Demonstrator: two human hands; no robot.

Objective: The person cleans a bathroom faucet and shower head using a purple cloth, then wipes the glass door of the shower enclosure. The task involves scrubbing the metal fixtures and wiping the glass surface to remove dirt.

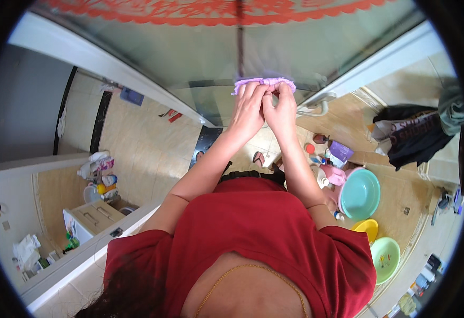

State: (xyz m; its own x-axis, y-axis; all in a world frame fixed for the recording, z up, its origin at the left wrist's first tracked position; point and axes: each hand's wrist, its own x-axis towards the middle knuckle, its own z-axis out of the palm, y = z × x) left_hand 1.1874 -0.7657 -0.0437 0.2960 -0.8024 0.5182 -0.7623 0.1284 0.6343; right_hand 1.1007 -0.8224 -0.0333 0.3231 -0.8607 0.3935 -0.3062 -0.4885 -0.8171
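Note:
A purple cloth, folded into a thick strip, lies against the glass door pane in front of me. Both my arms reach forward, and the hands meet at the cloth. My left hand has its fingers bent onto the cloth's near edge. Close against it, my right hand grips the cloth's right part between thumb and fingers. The fingertips are partly hidden by the cloth. A red paper-cut decoration spans the glass above.
A white door handle juts out just right of my hands. White frames edge the glass. On the right stand a turquoise basin, a yellow basin, a green basin and several bottles. Dark clothes hang at the far right.

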